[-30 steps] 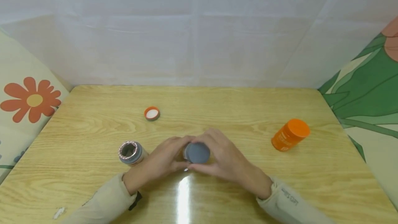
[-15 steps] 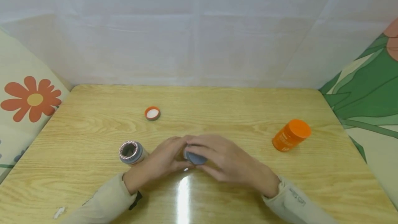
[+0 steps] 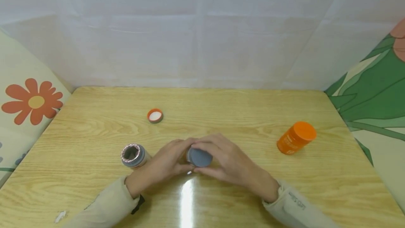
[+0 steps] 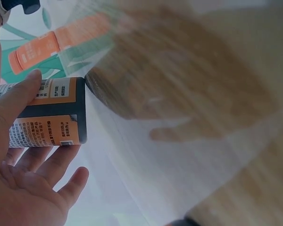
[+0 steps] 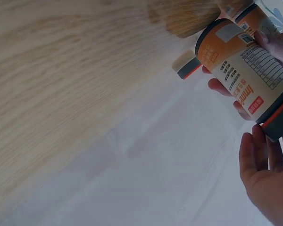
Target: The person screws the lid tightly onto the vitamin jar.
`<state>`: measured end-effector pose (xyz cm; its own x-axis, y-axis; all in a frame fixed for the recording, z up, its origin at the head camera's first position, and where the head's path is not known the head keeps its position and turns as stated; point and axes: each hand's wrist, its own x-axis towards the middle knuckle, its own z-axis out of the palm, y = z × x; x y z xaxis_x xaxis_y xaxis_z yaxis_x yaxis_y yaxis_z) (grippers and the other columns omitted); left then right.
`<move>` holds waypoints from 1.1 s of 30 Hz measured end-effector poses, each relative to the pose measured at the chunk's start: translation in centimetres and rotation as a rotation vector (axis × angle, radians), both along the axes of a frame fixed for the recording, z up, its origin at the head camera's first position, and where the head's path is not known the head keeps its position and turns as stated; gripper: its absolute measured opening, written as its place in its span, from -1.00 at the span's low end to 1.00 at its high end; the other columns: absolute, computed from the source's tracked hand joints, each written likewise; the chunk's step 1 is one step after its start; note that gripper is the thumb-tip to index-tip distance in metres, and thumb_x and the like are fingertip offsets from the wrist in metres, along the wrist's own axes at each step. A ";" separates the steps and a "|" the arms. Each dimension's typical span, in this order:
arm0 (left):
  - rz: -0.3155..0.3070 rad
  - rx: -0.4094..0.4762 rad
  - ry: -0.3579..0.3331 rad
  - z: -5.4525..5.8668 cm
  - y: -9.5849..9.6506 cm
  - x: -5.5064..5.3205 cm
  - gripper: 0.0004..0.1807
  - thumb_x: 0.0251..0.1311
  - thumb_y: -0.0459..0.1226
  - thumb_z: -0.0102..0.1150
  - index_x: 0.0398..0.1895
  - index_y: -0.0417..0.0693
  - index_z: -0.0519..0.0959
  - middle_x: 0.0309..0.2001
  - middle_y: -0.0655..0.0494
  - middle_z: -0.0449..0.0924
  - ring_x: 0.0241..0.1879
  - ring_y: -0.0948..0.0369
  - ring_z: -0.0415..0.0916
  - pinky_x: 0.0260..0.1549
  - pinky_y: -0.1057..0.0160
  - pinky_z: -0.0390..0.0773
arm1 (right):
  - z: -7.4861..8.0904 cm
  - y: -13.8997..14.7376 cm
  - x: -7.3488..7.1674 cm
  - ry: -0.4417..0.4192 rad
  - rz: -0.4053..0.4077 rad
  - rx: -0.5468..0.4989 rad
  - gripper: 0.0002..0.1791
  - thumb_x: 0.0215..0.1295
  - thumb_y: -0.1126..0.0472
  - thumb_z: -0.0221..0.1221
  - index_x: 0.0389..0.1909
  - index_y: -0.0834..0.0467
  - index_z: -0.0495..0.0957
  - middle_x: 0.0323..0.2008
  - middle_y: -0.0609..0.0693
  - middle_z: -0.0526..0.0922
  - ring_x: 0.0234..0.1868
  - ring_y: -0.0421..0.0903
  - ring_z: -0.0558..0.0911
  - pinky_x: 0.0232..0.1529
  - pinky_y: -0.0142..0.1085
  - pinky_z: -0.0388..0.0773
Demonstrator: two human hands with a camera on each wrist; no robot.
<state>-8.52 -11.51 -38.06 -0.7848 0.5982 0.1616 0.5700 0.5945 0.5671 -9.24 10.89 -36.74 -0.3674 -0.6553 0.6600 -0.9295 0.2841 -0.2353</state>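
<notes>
My left hand (image 3: 166,161) grips a supplement bottle (image 4: 47,113) around its body, near the middle of the table. An orange and white printed label wraps this bottle, and its dark base sits right at the glossy tabletop. On top is a dark grey cap (image 3: 200,157) with a red-orange lower rim, seen from the side in the right wrist view. The thumb and fingers of my right hand (image 3: 229,159) curl around the cap's edge. Beside my left wrist stands a second, uncapped bottle (image 3: 134,156), with torn foil around its mouth.
A loose cap (image 3: 155,116) lies upturned farther back on the left, its white liner showing. At the right stands an orange jar (image 3: 295,137) with an orange lid. A white sheet (image 3: 196,45) hangs behind the wooden table (image 3: 246,105).
Half a second ago the right hand's fingers lay across the cap's top; now they are back around its edge, much as a second ago. The left hand and bottle stay in place.
</notes>
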 end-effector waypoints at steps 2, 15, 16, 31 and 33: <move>0.002 0.004 -0.008 0.0 0.0 0.0 -0.20 -0.08 -0.18 0.53 0.31 0.07 0.40 0.14 0.12 0.64 0.08 0.14 0.61 0.12 0.04 0.59 | 0.0 -0.1 0.1 -0.003 -0.015 -0.007 -0.35 -0.05 0.08 0.52 0.06 0.28 0.57 0.03 0.10 0.64 0.00 -0.07 0.63 0.06 -0.35 0.62; -0.031 0.052 -0.003 -0.1 0.3 -0.1 -0.23 0.06 -0.04 0.45 0.35 0.09 0.34 0.12 0.18 0.64 0.07 0.22 0.61 0.13 0.11 0.59 | 0.1 -0.3 0.2 -0.022 -0.040 -0.013 -0.37 -0.06 0.10 0.52 0.05 0.27 0.59 0.05 0.11 0.65 0.02 -0.06 0.64 0.06 -0.35 0.62; -0.035 0.055 -0.008 -0.1 0.4 -0.1 -0.21 0.06 -0.04 0.45 0.36 0.08 0.32 0.13 0.16 0.63 0.09 0.21 0.61 0.14 0.10 0.59 | 0.2 -0.2 0.2 -0.026 -0.043 -0.009 -0.37 -0.05 0.10 0.52 0.06 0.27 0.59 0.05 0.11 0.65 0.02 -0.05 0.64 0.07 -0.34 0.62; 0.000 -0.014 -0.059 0.5 0.6 0.3 -0.06 0.01 -0.06 0.48 0.45 -0.05 0.23 0.36 0.03 0.44 0.26 0.04 0.49 0.23 -0.03 0.51 | 2.1 4.1 -0.2 -0.128 -0.288 0.069 -0.32 -0.11 0.16 0.54 0.11 0.18 0.56 0.05 0.08 0.69 0.02 0.03 0.66 -0.04 -0.08 0.68; 0.008 -0.021 -0.067 0.5 0.5 0.3 -0.08 0.02 -0.06 0.48 0.45 -0.02 0.24 0.36 0.05 0.44 0.25 0.05 0.49 0.24 -0.03 0.50 | 2.2 4.9 -0.5 -0.138 -0.318 0.073 -0.32 -0.12 0.18 0.54 0.11 0.19 0.57 0.05 0.10 0.69 0.02 0.05 0.67 -0.04 -0.07 0.68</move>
<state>-8.19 -10.98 -37.52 -0.7983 0.5945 0.0963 0.5263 0.6110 0.5914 -9.78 15.79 -34.50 -0.6431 -0.5375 0.5454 -0.7526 0.5751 -0.3207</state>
